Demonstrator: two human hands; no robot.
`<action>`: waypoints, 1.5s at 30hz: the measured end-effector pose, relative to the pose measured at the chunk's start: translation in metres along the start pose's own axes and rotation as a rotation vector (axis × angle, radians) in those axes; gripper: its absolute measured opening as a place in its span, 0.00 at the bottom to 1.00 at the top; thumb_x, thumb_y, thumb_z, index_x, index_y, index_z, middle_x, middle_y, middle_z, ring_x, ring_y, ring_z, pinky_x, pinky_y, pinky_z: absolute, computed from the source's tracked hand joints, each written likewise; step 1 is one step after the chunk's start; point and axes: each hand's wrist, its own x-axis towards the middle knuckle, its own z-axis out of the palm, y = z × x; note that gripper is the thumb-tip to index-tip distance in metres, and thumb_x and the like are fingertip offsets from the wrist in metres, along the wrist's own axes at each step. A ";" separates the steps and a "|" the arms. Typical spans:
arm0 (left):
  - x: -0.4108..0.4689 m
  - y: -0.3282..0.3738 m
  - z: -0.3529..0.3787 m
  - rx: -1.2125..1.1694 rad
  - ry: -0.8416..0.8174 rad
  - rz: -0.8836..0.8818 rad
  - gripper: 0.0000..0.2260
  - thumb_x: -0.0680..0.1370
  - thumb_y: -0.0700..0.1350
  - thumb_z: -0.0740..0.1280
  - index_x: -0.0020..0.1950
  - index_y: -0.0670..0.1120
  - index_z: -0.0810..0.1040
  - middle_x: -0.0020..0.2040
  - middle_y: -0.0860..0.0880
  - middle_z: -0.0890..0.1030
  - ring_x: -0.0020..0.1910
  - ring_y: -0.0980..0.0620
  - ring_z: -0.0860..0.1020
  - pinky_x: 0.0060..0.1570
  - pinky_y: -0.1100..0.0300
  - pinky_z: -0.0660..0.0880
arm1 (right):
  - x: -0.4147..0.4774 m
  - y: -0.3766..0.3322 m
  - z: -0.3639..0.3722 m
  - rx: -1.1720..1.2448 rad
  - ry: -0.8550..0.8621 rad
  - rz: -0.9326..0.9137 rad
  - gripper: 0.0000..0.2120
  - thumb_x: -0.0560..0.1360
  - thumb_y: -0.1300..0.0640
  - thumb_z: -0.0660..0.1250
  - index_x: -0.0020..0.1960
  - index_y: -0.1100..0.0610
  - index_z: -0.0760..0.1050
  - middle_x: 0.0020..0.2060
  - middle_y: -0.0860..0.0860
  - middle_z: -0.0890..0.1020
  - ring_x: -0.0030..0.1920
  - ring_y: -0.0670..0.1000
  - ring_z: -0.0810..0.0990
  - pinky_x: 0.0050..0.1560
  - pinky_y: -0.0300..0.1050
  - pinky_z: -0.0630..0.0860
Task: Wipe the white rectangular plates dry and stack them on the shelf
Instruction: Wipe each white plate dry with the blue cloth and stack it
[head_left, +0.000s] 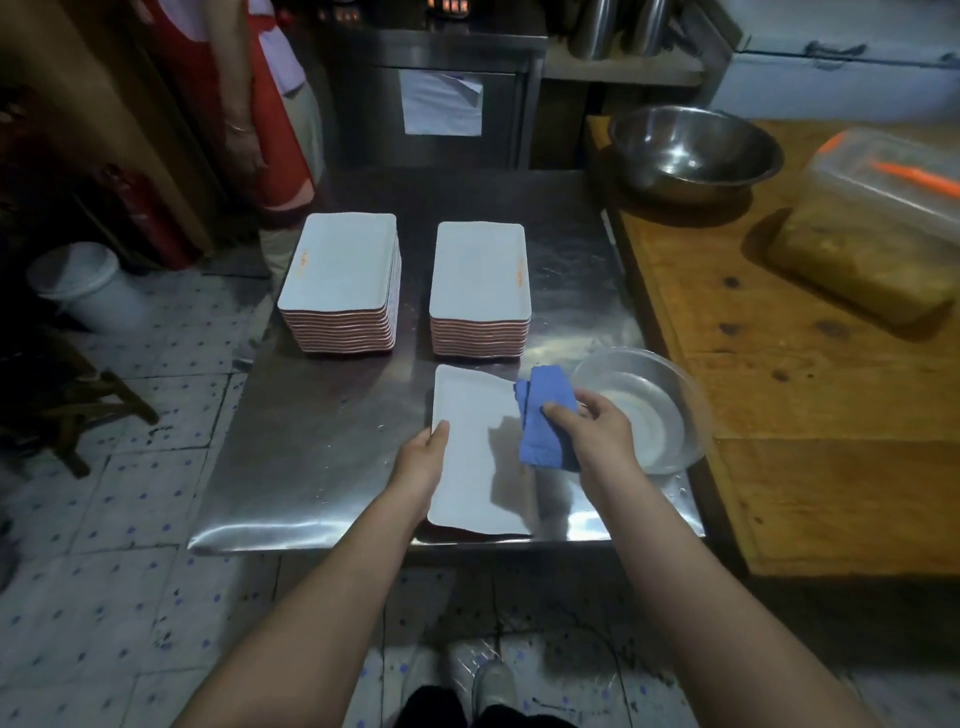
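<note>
1. The left hand (423, 457) holds the left long rim of the single white rectangular plate (467, 467), thumb on top; its other fingers are hidden.
2. This plate lies at the near edge of the shiny steel table (322, 467). Its long axis points from the near edge toward the far edge.
3. The right hand (597, 431) grasps the folded blue cloth (545, 421), which rests on the plate's right long rim.
4. The bare face of the plate lies to the left of the cloth, so I judge that the next stroke must go leftward, and the right hand is the nearer one.
</note>
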 end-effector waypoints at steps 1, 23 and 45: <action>0.004 -0.002 0.002 0.060 0.032 0.019 0.11 0.80 0.54 0.59 0.48 0.49 0.76 0.35 0.56 0.78 0.34 0.58 0.77 0.27 0.67 0.73 | 0.002 0.000 0.001 0.004 -0.005 0.000 0.14 0.71 0.59 0.73 0.54 0.53 0.73 0.42 0.47 0.80 0.38 0.45 0.80 0.31 0.36 0.74; 0.033 0.064 0.009 0.481 0.364 0.385 0.09 0.77 0.47 0.64 0.51 0.43 0.77 0.48 0.44 0.81 0.49 0.44 0.78 0.43 0.59 0.67 | 0.039 -0.029 0.021 0.012 -0.040 -0.067 0.14 0.72 0.62 0.71 0.54 0.54 0.72 0.38 0.44 0.78 0.35 0.42 0.77 0.25 0.26 0.69; 0.174 0.172 0.013 0.424 0.115 0.375 0.13 0.72 0.48 0.71 0.52 0.44 0.75 0.54 0.44 0.78 0.47 0.48 0.78 0.49 0.56 0.75 | 0.155 -0.098 0.114 -0.090 0.131 -0.087 0.13 0.72 0.59 0.72 0.53 0.52 0.73 0.38 0.43 0.76 0.36 0.41 0.75 0.27 0.29 0.67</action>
